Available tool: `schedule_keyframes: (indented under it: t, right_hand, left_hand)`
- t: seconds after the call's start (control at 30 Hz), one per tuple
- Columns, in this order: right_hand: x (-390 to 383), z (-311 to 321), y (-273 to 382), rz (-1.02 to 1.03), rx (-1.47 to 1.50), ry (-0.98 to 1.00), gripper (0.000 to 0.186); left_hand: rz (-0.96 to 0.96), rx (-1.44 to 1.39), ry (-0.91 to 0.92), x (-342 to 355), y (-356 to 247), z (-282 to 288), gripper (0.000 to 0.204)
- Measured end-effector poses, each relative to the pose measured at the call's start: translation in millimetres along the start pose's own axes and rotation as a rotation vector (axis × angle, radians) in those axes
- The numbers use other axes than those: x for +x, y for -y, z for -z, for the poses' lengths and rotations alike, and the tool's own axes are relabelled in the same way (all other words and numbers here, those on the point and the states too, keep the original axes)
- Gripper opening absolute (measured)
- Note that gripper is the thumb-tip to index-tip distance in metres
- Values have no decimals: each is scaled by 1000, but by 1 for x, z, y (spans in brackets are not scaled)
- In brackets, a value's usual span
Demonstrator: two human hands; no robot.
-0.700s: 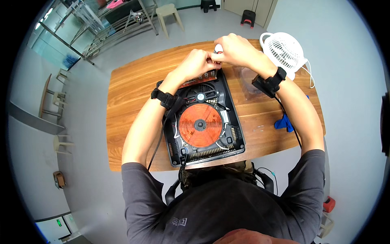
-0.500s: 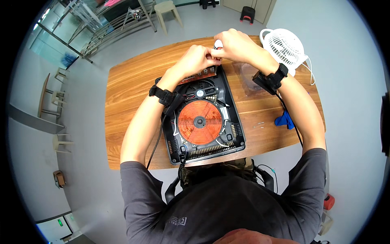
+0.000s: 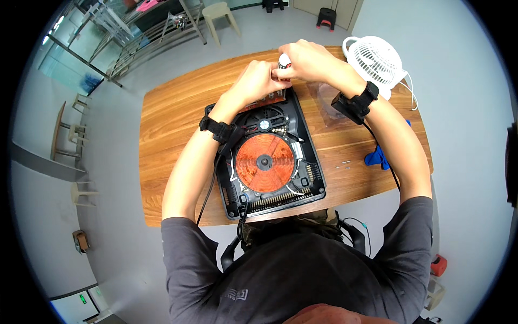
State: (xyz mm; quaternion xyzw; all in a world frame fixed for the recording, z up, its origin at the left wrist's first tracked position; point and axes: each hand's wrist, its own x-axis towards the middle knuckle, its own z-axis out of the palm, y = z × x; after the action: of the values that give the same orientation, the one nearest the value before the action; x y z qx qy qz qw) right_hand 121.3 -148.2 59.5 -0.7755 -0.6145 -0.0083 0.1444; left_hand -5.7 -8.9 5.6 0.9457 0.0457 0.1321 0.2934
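An opened induction cooker [image 3: 318,183] lies on the table, its black housing showing an orange-brown copper coil [image 3: 253,156] and a black cooling fan [image 3: 264,125]. A narrow circuit board [image 3: 272,99] stands tilted at the housing's far end. My left hand [image 3: 259,78] is closed at the board's upper edge, pinching it; its fingertips are partly hidden. My right hand [image 3: 310,60] grips a small bottle-like item with a white rounded top [image 3: 284,60] and a dark and red body. The two hands' fingertips meet above the board's right end, hiding the item's lower end.
A white fan [image 3: 375,62] stands at the table's far right. Near my right wrist is a clear plastic container [image 3: 326,100]. Several small screws [image 3: 343,164] and a blue cloth-like thing [image 3: 376,159] lie right of the cooker. Black cables run from both wrist straps.
The white-topped item and my right fingers have shifted slightly left, and more of the item's red body shows. My left hand stays at the board.
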Motion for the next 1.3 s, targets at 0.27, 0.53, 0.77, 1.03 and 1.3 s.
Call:
schedule_keyframes:
  t: [0.27, 0.53, 0.77, 1.03, 1.3]
  right_hand:
    - [3, 6, 3, -55, -95, -111, 56]
    - [0, -9, 5, 44, -107, -100, 41]
    - [8, -14, -8, 155, -61, -48, 39]
    - [4, 8, 13, -25, -241, 23, 64]
    - [4, -3, 11, -30, -223, -138, 63]
  left_hand:
    - [3, 16, -50, 10, 12, -16, 35]
    - [43, -68, -23, 5, 5, -14, 35]
    - [15, -110, -52, 7, 13, -24, 35]
    - [93, -64, -172, 10, 17, -40, 38]
    - [188, 8, -167, 18, 11, -39, 47]
